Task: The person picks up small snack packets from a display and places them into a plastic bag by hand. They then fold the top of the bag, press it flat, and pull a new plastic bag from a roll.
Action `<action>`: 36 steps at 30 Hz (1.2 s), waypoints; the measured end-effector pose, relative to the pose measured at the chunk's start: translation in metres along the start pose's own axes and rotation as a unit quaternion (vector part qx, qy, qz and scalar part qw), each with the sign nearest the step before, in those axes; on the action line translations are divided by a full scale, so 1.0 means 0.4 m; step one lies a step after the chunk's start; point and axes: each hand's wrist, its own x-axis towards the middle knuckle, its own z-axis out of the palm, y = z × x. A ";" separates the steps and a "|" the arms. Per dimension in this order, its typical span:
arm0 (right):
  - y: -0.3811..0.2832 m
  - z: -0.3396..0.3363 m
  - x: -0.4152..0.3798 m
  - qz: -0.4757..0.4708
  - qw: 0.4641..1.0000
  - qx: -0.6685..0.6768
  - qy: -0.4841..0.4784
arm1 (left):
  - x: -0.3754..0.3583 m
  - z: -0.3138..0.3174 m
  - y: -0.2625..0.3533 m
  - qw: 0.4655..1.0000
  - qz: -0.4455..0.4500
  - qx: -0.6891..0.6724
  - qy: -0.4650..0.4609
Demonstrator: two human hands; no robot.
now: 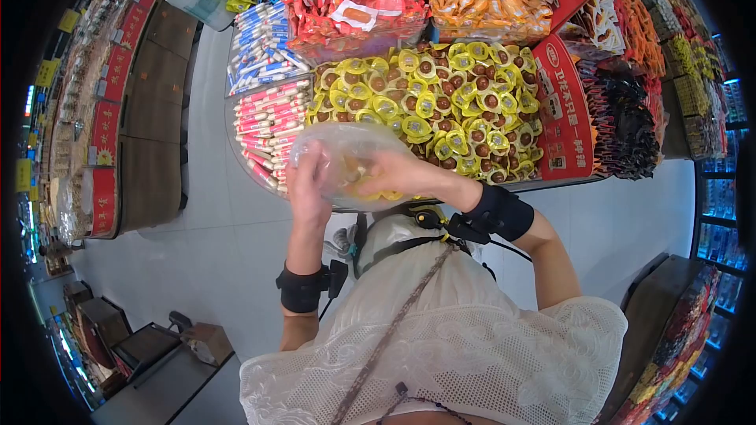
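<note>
A clear plastic bag (346, 142) hangs open in front of me at the near edge of the display. My left hand (309, 185) grips the bag's left side, fingers closed on the plastic. Inside or behind the film is my right hand (398, 175), its fingers blurred by the cloudy plastic. Beside those fingers, a few yellow-wrapped pieces (382, 195) show through the bag. Just beyond lies a bin of brown, egg-like snacks in yellow-and-clear packs (472, 102). Whether my right fingers pinch one of the pieces cannot be made out.
Red-and-white stick packs (268, 126) and blue-and-white ones (264, 47) fill bins at left. Red packets (354, 0) and orange packets (488, 0) are piled behind. A red sign (563, 110) stands at right. A plastic bag roll (197, 0) sits at the far left corner.
</note>
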 end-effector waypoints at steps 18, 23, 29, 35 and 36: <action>-0.037 -0.294 -0.062 -0.208 0.855 0.307 0.364 | -0.007 -0.009 -0.002 1.000 0.019 0.014 0.012; -0.004 -0.310 -0.070 -0.188 0.839 0.305 0.409 | -0.008 0.001 -0.003 1.000 0.015 0.023 -0.003; -0.082 -0.162 -0.159 -0.340 0.896 0.147 0.244 | -0.011 0.011 0.003 0.999 0.012 0.039 0.021; -0.083 -0.002 -0.136 -0.290 0.906 -0.299 0.075 | -0.040 0.027 0.027 0.997 -0.010 0.061 -0.043; -0.053 0.006 -0.115 -0.302 0.890 -0.327 0.096 | -0.042 0.014 0.030 0.996 -0.021 0.053 -0.065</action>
